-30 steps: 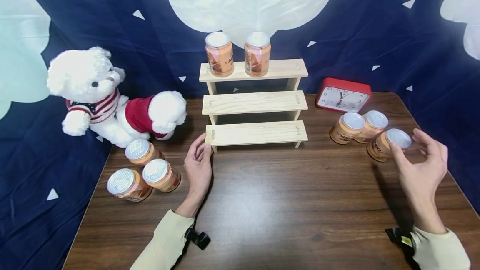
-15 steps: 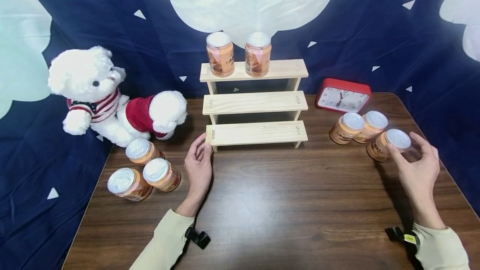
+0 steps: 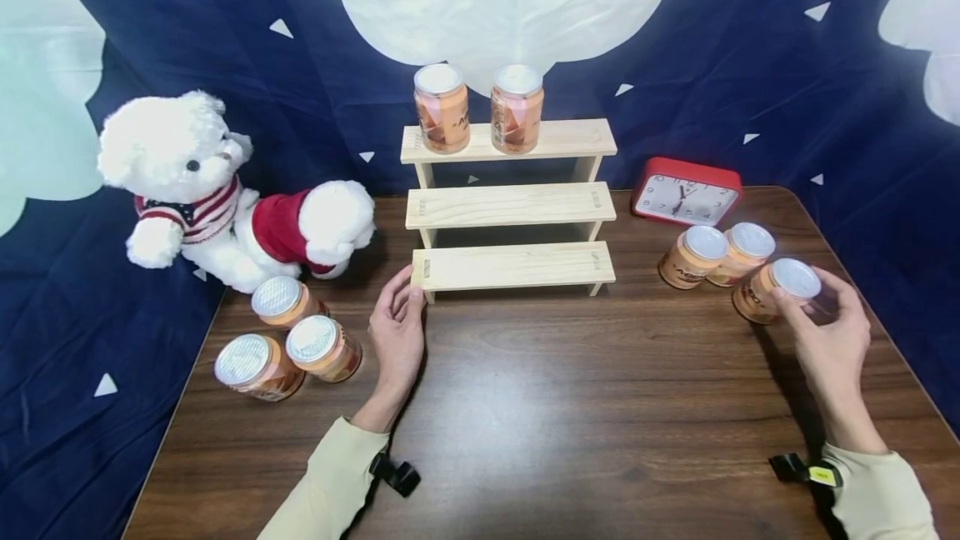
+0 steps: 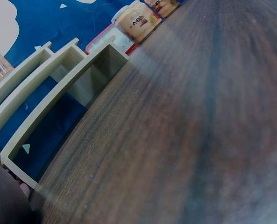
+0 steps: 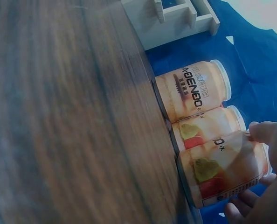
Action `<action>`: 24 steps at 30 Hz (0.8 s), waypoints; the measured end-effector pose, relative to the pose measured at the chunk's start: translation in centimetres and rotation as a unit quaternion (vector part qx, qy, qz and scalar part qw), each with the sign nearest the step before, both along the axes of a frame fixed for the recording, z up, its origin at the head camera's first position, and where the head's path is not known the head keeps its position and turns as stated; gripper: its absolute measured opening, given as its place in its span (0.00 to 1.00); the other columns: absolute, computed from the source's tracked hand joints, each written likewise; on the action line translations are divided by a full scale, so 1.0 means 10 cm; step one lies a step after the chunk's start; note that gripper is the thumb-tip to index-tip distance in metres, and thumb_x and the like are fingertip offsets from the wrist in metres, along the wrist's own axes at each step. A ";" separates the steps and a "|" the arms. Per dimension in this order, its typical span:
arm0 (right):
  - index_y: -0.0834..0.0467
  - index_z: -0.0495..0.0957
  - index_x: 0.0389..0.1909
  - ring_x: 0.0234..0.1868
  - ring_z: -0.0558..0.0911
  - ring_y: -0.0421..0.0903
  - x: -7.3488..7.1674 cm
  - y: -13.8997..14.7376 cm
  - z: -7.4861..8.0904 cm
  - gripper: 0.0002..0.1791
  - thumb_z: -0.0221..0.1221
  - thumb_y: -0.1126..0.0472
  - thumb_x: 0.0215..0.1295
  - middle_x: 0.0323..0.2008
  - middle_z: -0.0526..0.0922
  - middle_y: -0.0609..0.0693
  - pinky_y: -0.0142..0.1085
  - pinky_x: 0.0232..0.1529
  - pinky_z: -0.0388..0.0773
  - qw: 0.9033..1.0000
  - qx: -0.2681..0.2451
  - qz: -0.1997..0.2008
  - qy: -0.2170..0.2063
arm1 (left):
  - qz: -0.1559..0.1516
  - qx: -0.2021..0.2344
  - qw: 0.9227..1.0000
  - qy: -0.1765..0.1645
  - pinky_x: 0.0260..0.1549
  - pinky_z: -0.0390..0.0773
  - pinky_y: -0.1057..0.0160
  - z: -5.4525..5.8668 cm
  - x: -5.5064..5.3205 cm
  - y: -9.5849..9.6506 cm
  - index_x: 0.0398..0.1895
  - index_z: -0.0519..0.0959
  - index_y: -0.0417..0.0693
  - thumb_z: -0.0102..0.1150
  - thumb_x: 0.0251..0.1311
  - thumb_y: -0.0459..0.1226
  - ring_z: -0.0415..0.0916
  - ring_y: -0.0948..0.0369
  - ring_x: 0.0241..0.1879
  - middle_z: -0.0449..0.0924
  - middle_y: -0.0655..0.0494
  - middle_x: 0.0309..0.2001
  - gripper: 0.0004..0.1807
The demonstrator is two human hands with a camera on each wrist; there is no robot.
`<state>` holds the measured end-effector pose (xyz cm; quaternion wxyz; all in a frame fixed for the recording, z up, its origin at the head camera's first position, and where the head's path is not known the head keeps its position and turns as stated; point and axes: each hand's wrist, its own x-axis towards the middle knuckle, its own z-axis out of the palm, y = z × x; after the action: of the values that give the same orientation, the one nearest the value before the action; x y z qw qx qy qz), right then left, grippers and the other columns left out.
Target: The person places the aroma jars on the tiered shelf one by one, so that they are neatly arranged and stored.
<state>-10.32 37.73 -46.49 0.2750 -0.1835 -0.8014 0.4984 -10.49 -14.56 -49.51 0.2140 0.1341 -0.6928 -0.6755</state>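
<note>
A three-step wooden shelf (image 3: pixel 513 267) stands at the middle back of the table. My left hand (image 3: pixel 397 332) holds the left end of its lowest step, one fingertip showing by the side panel in the left wrist view. On the right, my right hand (image 3: pixel 834 340) grips a peach-coloured jar (image 3: pixel 757 294) with a silvery lid, thumb on one side and fingers on the other, close below the lid. That jar (image 5: pixel 222 170) stands upright on the table. Two matching jars (image 3: pixel 686 261) stand just behind it. Another two jars (image 3: pixel 444 119) are on the shelf's top step, towards the left.
Three more jars (image 3: pixel 330 357) cluster at the table's left side. Behind them a white teddy bear (image 3: pixel 172 157) in red clothes leans by the edge. A red clock (image 3: pixel 686 192) sits right of the shelf. A dark blue cloth (image 3: pixel 322 90) hangs behind the table.
My right hand has moved left and its fingers have closed in around the nearest right-hand jar. The left hand stays at the shelf's end.
</note>
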 end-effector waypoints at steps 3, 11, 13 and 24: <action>0.55 0.82 0.70 0.47 0.79 0.30 -0.01 0.01 -0.01 0.30 0.74 0.67 0.67 0.48 0.81 0.31 0.18 0.51 0.74 1.000 -0.013 0.002 0.008 | 0.000 0.002 1.000 0.000 0.53 0.82 0.76 0.01 -0.01 0.00 0.70 0.84 0.42 0.62 0.80 0.29 0.86 0.68 0.51 0.89 0.37 0.57 0.19; 0.54 0.83 0.67 0.49 0.80 0.31 -0.02 -0.02 -0.02 0.29 0.72 0.72 0.66 0.50 0.82 0.33 0.18 0.52 0.75 0.998 -0.052 0.008 0.029 | -0.002 0.003 1.000 0.002 0.53 0.81 0.76 0.02 0.00 0.01 0.70 0.84 0.41 0.62 0.80 0.29 0.85 0.72 0.49 0.89 0.37 0.57 0.19; 0.54 0.83 0.65 0.49 0.81 0.32 -0.03 -0.02 -0.03 0.28 0.72 0.73 0.65 0.50 0.83 0.35 0.19 0.51 0.75 0.997 -0.066 0.008 0.038 | -0.002 0.003 1.000 0.002 0.53 0.81 0.76 0.02 0.00 0.00 0.70 0.83 0.41 0.62 0.80 0.29 0.85 0.72 0.50 0.89 0.36 0.57 0.19; 0.55 0.86 0.55 0.48 0.82 0.38 -0.03 -0.03 -0.06 0.27 0.73 0.80 0.58 0.46 0.86 0.45 0.20 0.48 0.78 0.977 -0.179 0.015 0.115 | -0.003 -0.003 1.000 -0.005 0.53 0.81 0.77 0.01 0.01 0.01 0.71 0.83 0.42 0.62 0.81 0.31 0.85 0.72 0.50 0.89 0.37 0.57 0.19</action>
<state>-10.67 37.39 -47.12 0.3201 -0.1592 -0.6649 0.6559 -10.42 -14.50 -49.39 0.2089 0.1348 -0.6964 -0.6732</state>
